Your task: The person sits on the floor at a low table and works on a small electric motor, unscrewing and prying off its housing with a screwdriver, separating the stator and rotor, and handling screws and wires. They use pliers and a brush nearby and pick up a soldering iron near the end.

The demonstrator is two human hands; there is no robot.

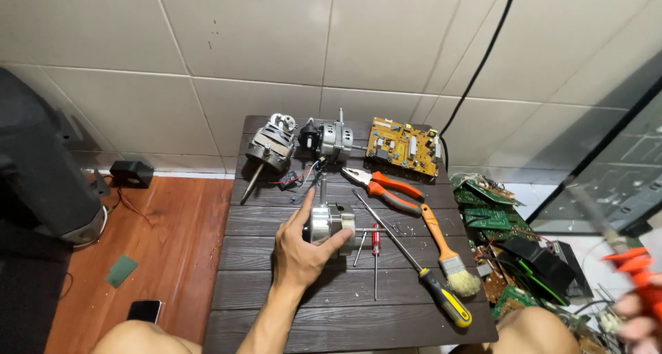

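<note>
Left hand grips the round silver metal fan motor.
Steady it; blurred right hand clasps an orange-handled tool.

silver motor, orange-handled pliers, yellow circuit board (dark brown slatted table).

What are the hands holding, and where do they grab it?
Left hand grips the motor around its round body. Right hand, blurred, holds an orange-handled tool by its handle.

right hand: blurred, cut off at 4 o'clock edge
orange tool: blurred, kind unclear
motor: partly hidden by left hand
</note>
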